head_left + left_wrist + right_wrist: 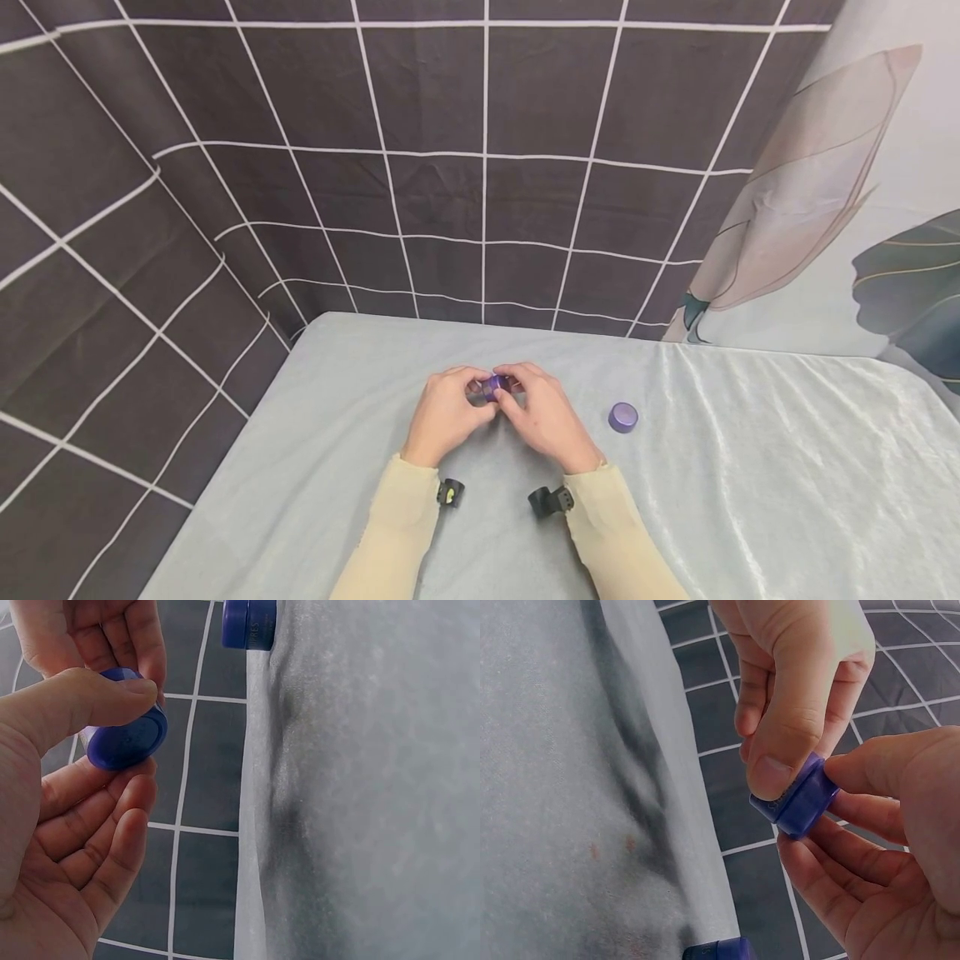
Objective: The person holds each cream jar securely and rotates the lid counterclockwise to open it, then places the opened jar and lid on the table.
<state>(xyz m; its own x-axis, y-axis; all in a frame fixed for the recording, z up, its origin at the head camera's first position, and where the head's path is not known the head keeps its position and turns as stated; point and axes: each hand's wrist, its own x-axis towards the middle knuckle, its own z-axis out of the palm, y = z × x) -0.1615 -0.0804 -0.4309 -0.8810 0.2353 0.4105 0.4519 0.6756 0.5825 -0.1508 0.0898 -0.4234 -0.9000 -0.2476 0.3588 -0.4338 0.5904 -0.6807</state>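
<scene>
A bench (750, 467) draped in pale grey velvety cloth was seen. Above it, a small round purple plastic jar (492, 387) was pinched by left hand (444, 415) and right hand (546, 417); a firm, level grip was judged best. A purple cap (622, 417) lay nearby.

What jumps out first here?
Both hands meet at mid-table: the left hand and right hand pinch one small purple jar between them. A matching purple lid lies apart on the pale cloth, to their right.
</scene>
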